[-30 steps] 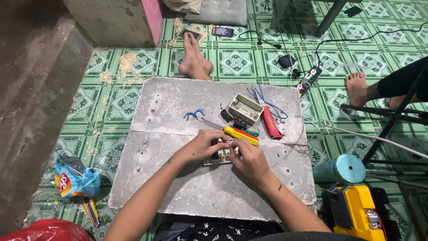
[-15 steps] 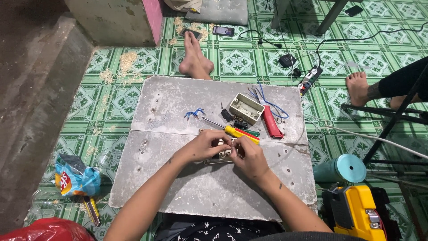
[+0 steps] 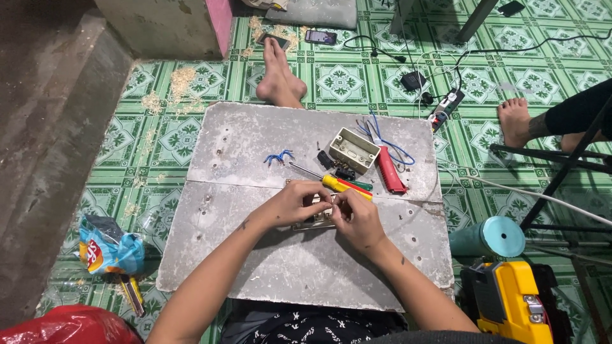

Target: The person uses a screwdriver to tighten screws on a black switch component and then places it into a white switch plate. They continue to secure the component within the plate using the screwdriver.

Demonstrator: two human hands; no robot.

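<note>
Both hands met over a small pale switch plate (image 3: 313, 220) lying on the grey slab (image 3: 255, 255). Left hand (image 3: 290, 202) had its fingers curled and pinched together on the plate's upper edge. Right hand (image 3: 354, 215) had thumb and forefinger closed on something too small to make out, at the plate's right end; whether it was a screw or a wire could not be told.

Just beyond the fingertips lay a yellow-handled screwdriver (image 3: 331, 181), tip pointing away to the left, with a green-handled one beside it. Further out from the fingers: a beige wall box (image 3: 354, 150), open side up, a red-handled tool (image 3: 389, 169) and blue wire (image 3: 278, 157) scraps. Someone else's bare feet (image 3: 279, 79) rested at the slab's far edge.

Risks, as judged:
- The tiny part in the right pinch could slip; the slab has holes and small debris, so it would be hard to find.
- The plate was steadied only by fingertip pressure; a twist from the right hand could skid it on the smooth slab.
- The screwdriver shaft lay close to the knuckles; a nudge could roll it into the wall box.
</note>
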